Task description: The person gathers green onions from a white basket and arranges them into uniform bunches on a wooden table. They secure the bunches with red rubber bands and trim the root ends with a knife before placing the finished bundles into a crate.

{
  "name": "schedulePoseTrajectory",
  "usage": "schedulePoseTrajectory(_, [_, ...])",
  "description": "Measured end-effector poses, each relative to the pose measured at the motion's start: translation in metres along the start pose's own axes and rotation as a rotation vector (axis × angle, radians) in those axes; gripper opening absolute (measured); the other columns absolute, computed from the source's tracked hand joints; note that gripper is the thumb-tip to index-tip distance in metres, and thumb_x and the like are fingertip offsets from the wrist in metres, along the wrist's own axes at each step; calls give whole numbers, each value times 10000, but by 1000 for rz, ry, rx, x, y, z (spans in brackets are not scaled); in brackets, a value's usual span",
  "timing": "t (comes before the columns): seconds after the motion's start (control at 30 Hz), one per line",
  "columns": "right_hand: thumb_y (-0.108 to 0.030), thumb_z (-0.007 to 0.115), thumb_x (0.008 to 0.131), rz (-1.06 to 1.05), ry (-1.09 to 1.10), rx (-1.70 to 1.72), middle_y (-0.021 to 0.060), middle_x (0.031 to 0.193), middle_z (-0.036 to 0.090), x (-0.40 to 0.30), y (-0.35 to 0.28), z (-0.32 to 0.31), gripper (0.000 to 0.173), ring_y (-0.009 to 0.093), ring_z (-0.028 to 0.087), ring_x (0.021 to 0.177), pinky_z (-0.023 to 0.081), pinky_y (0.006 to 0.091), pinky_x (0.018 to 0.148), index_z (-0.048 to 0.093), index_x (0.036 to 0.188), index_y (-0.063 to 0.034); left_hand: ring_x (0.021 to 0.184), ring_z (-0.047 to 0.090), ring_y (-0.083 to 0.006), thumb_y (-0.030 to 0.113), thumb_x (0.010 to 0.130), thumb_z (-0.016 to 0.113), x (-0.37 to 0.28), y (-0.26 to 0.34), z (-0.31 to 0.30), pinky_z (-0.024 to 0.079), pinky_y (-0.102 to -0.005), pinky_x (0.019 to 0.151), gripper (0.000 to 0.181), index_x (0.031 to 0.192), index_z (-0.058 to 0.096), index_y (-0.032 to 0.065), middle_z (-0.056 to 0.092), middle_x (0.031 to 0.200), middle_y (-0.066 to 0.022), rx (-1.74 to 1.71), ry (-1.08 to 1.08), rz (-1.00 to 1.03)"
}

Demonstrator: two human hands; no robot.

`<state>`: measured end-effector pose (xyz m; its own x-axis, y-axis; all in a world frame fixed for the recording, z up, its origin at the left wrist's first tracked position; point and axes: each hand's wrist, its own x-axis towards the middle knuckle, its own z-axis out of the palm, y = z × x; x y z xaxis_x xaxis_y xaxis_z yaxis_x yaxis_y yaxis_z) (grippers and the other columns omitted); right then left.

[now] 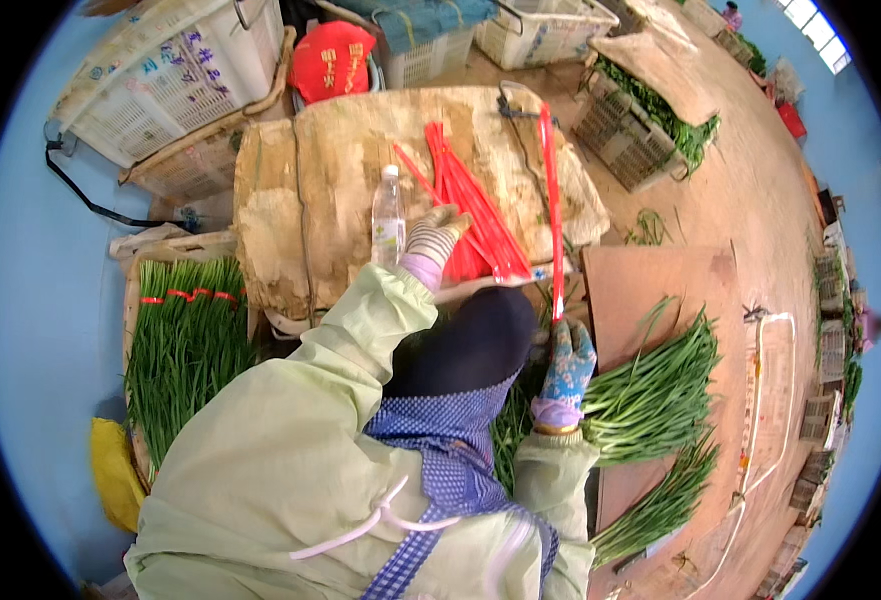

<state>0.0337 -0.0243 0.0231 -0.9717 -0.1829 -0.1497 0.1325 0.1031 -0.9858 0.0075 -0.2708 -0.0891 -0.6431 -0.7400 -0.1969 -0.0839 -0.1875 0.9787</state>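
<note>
My left hand, in a striped glove, lies at the left edge of a fanned pile of red plastic strips. Its fingers touch the strips, but whether they grip one cannot be told. A clear plastic bottle with a label stands just left of it. My right hand, gloved in blue floral fabric, pinches the lower end of one long red strip that extends away from me. Loose green leafy stalks, like garlic chives, lie on a brown board beside that hand.
Tied green bundles fill a crate at left. The strips rest on a worn cardboard-topped surface. White plastic crates stand behind, near a red bag. A covered crate of greens sits on the floor at back right.
</note>
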Motion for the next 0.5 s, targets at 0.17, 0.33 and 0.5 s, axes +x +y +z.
schedulePoseTrajectory(0.17, [-111, 536, 880, 103, 13, 152, 13, 598, 560, -3, -1, -7, 99, 69, 474, 474, 362, 200, 441, 584, 892, -25, 696, 609, -151, 191, 818, 634, -24, 6, -5, 504, -297, 678, 211, 984, 626, 60, 647, 836, -45, -37, -176, -204])
schedulePoseTrajectory(0.33, [-48, 615, 814, 87, -12, 116, 12, 643, 573, -1, 1, -3, 55, 67, 500, 550, 396, 199, 498, 609, 847, -4, 804, 628, -208, 195, 858, 587, -69, 70, -2, 507, -331, 777, 281, 1072, 583, 13, 648, 892, -108, -526, -509, -421])
schedulePoseTrajectory(0.5, [-77, 620, 818, -51, -90, -130, 37, 672, 620, 2, 8, 19, 78, 85, 555, 598, 431, 213, 544, 616, 845, -3, 867, 629, -233, 202, 883, 550, -91, 78, 23, 510, -325, 791, 339, 1124, 550, -36, 645, 911, -149, -381, -661, -262])
